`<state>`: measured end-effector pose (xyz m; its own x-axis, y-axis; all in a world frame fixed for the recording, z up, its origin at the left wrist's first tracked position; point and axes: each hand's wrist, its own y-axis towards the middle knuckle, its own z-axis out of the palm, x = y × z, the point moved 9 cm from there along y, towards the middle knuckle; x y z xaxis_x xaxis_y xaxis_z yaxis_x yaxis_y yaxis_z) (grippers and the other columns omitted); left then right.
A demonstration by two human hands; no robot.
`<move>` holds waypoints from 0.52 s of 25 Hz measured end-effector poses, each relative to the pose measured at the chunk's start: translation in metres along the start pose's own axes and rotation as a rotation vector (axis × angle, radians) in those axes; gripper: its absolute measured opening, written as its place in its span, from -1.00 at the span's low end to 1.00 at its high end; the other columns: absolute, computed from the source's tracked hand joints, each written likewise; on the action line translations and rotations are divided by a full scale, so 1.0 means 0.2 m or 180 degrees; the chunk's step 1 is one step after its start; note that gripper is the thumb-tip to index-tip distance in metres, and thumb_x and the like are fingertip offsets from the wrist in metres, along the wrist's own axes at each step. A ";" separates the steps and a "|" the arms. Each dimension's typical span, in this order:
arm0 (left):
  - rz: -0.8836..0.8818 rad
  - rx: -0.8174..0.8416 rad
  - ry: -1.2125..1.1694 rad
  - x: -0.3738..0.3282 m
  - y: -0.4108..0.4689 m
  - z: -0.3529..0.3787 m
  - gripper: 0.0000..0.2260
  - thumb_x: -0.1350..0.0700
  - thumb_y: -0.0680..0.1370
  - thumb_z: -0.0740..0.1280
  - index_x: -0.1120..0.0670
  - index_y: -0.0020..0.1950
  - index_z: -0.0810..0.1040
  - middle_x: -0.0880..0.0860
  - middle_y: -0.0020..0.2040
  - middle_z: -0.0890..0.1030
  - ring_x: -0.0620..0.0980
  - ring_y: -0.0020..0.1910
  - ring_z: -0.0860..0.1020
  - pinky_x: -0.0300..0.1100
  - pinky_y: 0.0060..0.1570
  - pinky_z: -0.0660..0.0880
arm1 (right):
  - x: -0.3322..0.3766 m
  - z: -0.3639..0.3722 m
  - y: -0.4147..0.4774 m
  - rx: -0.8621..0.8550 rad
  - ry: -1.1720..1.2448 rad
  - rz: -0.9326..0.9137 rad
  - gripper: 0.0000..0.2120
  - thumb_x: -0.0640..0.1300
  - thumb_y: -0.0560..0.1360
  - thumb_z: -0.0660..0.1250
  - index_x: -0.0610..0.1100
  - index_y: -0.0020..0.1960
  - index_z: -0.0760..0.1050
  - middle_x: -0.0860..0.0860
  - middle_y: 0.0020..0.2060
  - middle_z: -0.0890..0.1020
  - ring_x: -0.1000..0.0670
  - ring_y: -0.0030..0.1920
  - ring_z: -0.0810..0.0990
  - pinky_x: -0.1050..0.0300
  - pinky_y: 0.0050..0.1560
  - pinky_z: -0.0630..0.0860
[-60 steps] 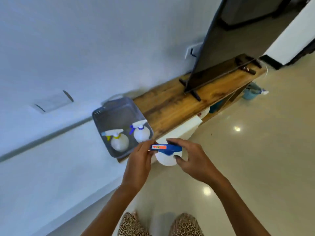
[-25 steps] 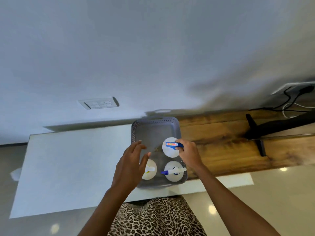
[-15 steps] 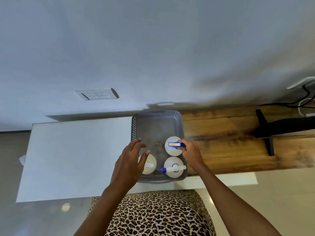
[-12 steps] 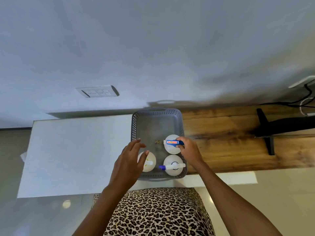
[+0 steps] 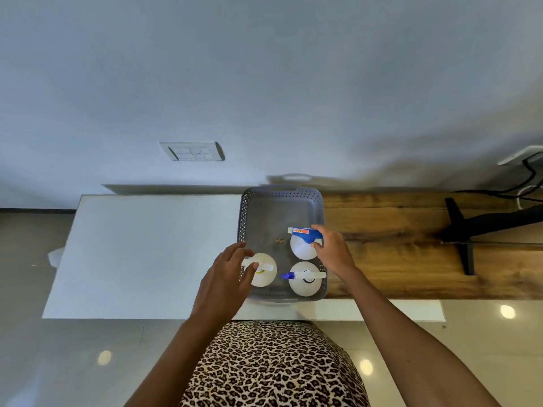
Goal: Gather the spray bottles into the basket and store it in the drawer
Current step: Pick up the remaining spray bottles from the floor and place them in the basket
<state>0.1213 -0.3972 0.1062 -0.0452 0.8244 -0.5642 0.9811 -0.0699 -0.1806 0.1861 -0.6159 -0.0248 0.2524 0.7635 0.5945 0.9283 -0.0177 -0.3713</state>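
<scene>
A grey perforated basket (image 5: 280, 198) stands where the white top meets the wooden top. Three white spray bottles stand upright inside it. My right hand (image 5: 332, 252) grips the blue trigger head of the bottle with the blue sprayer (image 5: 302, 245) at the basket's right side. In front of it is a bottle with a white sprayer and blue nozzle (image 5: 305, 279). At the front left stands a bottle with a yellow collar (image 5: 263, 273). My left hand (image 5: 227, 277) hovers over the basket's left rim with relaxed fingers, partly covering that bottle.
The white cabinet top (image 5: 147, 254) stretches left of the basket and the wooden top (image 5: 396, 251) to the right, where a black monitor stand (image 5: 461, 233) sits. A switch plate (image 5: 192, 151) is on the wall. Cables (image 5: 526, 186) hang at far right.
I have turned from a side view to face the cabinet. My right hand has carried the blue-headed bottle into the basket and set it behind the other right-side bottle; my left hand has let go.
</scene>
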 end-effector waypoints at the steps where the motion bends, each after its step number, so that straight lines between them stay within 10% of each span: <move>1: 0.0015 -0.0066 -0.0013 0.01 -0.02 -0.03 -0.78 0.07 0.54 0.26 0.06 0.17 0.48 0.00 0.35 0.44 -0.02 0.24 0.47 -0.25 0.03 0.37 | 0.03 -0.02 -0.02 -0.0064 -0.0028 -0.0042 -0.56 -0.28 0.49 0.31 -0.14 0.34 0.36 -0.16 0.26 0.51 -0.12 0.26 0.47 0.03 0.25 0.44; 13: -0.0318 -0.0791 -0.0274 0.62 -0.60 -0.55 -0.77 0.08 0.54 0.27 0.08 0.17 0.50 0.04 0.34 0.46 0.01 0.25 0.47 -0.13 0.09 0.45 | 0.89 0.14 -0.49 -0.0625 0.0904 -0.0831 -0.83 -0.30 0.49 0.30 -0.23 0.07 0.55 -0.15 0.01 0.66 -0.09 0.02 0.61 0.12 0.04 0.50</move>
<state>0.0182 -0.2255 0.1470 -0.1495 0.7688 -0.6218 0.9866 0.1580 -0.0418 0.1325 -0.4608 0.0969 0.0419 0.5511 0.8334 0.9984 0.0090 -0.0561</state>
